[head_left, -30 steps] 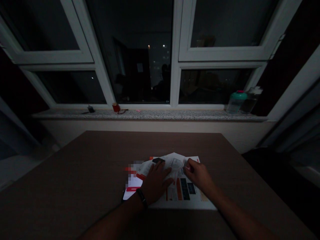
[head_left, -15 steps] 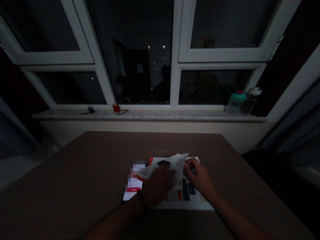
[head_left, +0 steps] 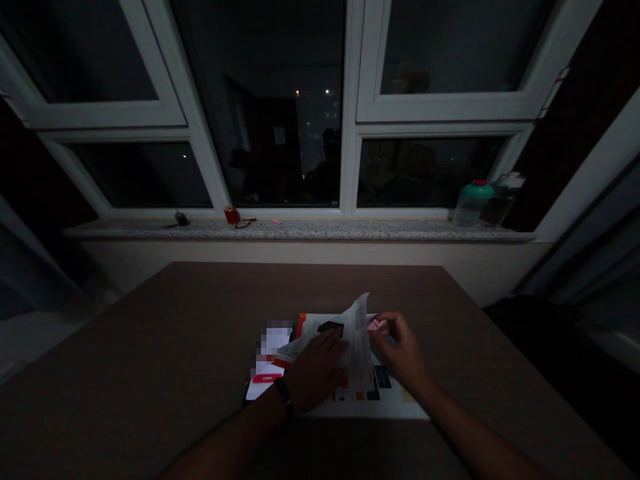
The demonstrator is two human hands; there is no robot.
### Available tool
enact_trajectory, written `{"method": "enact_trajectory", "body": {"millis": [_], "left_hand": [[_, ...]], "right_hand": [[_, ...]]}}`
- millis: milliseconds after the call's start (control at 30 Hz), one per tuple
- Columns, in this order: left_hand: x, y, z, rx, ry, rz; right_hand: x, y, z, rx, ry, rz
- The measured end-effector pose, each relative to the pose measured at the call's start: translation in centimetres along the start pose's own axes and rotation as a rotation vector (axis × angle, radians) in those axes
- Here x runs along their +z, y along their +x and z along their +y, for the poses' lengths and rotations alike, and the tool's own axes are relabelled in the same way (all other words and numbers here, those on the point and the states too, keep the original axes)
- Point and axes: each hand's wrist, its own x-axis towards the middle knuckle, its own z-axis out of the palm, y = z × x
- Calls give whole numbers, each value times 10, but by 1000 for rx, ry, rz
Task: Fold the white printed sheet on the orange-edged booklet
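A lit device [head_left: 270, 369] is located left of the printed paper [head_left: 395, 408] on the counter [head_left: 150, 373]; a teal-capped bottle [head_left: 474, 205] is placed on the windowsill [head_left: 325, 230], beyond and right of the printed paper. The edge of the upper sheet [head_left: 358, 350] is raised higher than before. The fingers of the left hand [head_left: 316, 372] are spread on it; a pink item [head_left: 377, 325] is pinched by the right hand [head_left: 401, 348] near the printed paper's far right corner.

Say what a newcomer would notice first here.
Probably the bright white panel, perhaps a screen, on the table beside the left hand. That hand lies on a curling printed sheet, while the right hand pinches a pink object. A teal-lidded bottle stands toward the right end of the windowsill.
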Motion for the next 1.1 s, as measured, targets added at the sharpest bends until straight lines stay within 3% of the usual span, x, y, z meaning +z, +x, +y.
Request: {"method": "enact_trajectory", "body": {"millis": [233,433,567,833,1100], "left_hand": [[-3,0,3,64,-54,2],[-9,3,6,140,-201,-43],[-10,3,7,129,-198,-32],[-8,0,4,26,-304,65],[-7,1,4,60,-225,61]], "right_hand": [[2,-1,1,-19,-76,-31],[3,0,-2,-234,-261,-99],[3,1,-4,-300,-311,-178],[3,1,-5,-274,-344,-298],[0,1,-7,-252,-326,-399]]}}
